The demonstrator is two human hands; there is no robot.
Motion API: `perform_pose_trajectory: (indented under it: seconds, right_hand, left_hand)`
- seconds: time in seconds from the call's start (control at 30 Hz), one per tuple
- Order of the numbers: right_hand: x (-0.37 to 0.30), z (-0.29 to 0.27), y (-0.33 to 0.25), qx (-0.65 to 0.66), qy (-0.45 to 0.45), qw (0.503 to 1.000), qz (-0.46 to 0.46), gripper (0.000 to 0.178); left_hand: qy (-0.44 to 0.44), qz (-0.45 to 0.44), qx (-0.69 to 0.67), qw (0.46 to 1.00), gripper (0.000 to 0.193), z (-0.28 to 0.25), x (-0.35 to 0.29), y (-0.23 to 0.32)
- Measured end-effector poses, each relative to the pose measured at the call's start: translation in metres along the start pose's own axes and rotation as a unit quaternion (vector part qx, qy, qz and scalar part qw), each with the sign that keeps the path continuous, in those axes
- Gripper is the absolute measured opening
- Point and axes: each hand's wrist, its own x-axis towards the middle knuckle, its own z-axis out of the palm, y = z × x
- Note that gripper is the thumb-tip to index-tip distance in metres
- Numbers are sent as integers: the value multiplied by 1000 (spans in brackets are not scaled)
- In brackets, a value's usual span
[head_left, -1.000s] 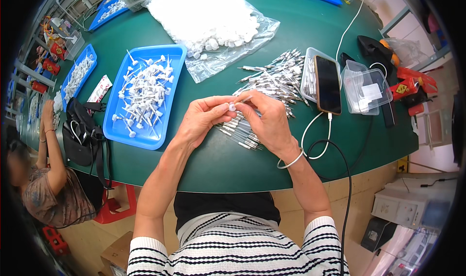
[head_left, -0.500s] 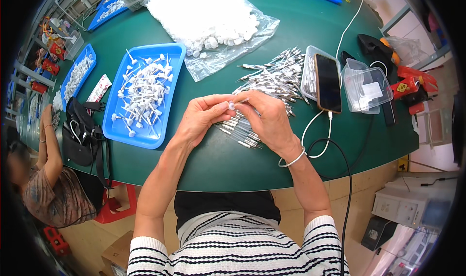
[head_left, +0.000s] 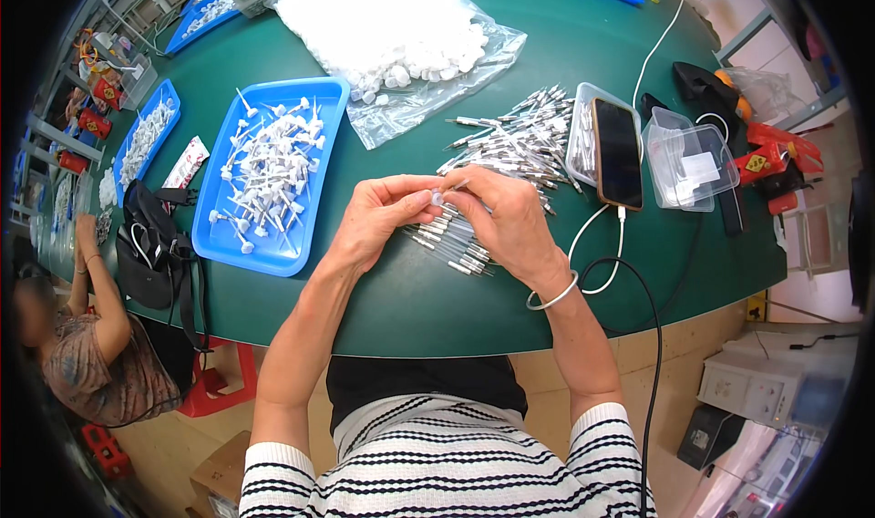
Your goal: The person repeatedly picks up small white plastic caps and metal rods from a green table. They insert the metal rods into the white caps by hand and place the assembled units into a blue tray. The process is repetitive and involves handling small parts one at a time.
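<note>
On the dark green table (head_left: 428, 299), which has a smooth matte top and a rounded front edge, we see many small parts spread out. Around it the room looks like a workshop: a pale floor, a red stool (head_left: 211, 381) under the table edge, and another person (head_left: 87, 354) sitting at the far left.

Our left hand (head_left: 378, 217) and right hand (head_left: 506, 222) meet above the table, fingertips close together, and both pinch one small clear tube piece (head_left: 439, 195) between them; its exact shape is too small to tell. Just below the hands lies a little row of thin metal-tipped tubes (head_left: 451, 244), and a bigger loose pile of the same tubes (head_left: 515, 139) lies further back. The right wrist wears a thin silver bangle (head_left: 554, 295).

To the left there is a blue plastic tray (head_left: 232, 244) with white pin-shaped parts (head_left: 269, 171) inside. Behind it, a clear plastic bag (head_left: 410, 35) is full of small white caps. To the right, a dark phone (head_left: 617, 153) rests on a clear box, with a white cable (head_left: 602, 244) plugged in, and beside it stands a transparent lidded container (head_left: 694, 164). A black bag (head_left: 150, 244) hangs at the left table edge. More blue trays at the far rim are cut off and bent by the lens.
</note>
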Motion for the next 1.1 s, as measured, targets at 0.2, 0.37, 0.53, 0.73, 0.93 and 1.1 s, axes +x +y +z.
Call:
perform_pose_trajectory:
  seconds: [0.2,0.37,0.53,0.73,0.93,1.1]
  right_hand:
    - [-1,0,0,-6,3,1000,-9,9]
    - [-2,0,0,-6,2,1000,-7,10]
    - [-2,0,-1,-8,4,1000,-14,10]
    - [-3,1,0,-15,9,999,-28,11]
    - [-3,1,1,-19,8,999,-37,13]
    - [-4,4,-1,-3,21,1000,-13,14]
  left_hand:
    - [-1,-4,4,1000,24,-1,0,0]
    - [5,-15,1,1000,25,0,0,2]
    - [1,-18,-7,1000,24,-1,0,1]
    - [1,-19,-4,1000,24,-1,0,1]
    - [3,-21,-9,1000,24,-1,0,2]
    - [-1,-25,-54,998,27,-2,-1,3]
